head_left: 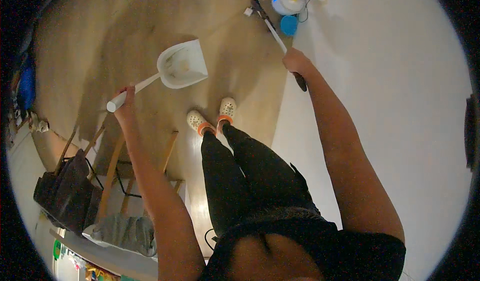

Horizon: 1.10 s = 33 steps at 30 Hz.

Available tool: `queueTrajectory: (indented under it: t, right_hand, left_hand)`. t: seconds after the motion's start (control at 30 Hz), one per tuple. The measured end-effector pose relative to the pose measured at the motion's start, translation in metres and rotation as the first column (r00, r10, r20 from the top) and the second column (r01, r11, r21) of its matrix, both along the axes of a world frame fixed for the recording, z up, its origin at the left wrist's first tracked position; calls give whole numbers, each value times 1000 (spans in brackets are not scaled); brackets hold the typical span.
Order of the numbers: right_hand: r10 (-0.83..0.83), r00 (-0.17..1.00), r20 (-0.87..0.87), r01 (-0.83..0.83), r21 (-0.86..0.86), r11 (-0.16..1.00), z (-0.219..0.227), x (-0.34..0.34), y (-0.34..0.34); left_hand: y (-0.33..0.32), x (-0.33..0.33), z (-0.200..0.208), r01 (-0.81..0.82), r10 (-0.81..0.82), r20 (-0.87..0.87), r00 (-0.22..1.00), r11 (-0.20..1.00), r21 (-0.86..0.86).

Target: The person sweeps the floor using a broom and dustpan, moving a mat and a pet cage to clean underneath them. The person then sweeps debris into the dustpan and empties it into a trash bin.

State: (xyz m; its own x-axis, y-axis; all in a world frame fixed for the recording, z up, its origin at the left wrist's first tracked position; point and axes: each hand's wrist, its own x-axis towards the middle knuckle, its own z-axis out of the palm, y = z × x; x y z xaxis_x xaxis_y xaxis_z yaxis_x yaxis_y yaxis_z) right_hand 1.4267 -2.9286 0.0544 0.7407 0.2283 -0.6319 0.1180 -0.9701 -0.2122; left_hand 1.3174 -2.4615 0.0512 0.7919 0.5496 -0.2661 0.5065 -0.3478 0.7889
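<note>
Above the wooden floor, ahead of the person's feet, a white dustpan hung by its long handle, the left hand closed around the handle's end. The right hand was clenched on a broom stick that ran toward a white round appliance and a blue disc. White clogs stood below the dustpan, and a wooden chair draped with a dark bag stood to the left.
</note>
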Motion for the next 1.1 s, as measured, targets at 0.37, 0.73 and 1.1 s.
queueTrajectory:
  t: [0.37,0.73,1.1]
  right_hand:
    - [-421,889,-180,409,-102,907,12,-95,41]
    - [-291,952,-92,281,-100,954,56,-88,24]
    - [238,956,171,-207,-180,961,-133,38,41]
  left_hand:
    - [0,3,-7,2,1,58,998,999,-53]
    - [-10,7,4,-107,113,93,989,992,-61]
    - [-21,21,10,-204,211,107,972,976,-73]
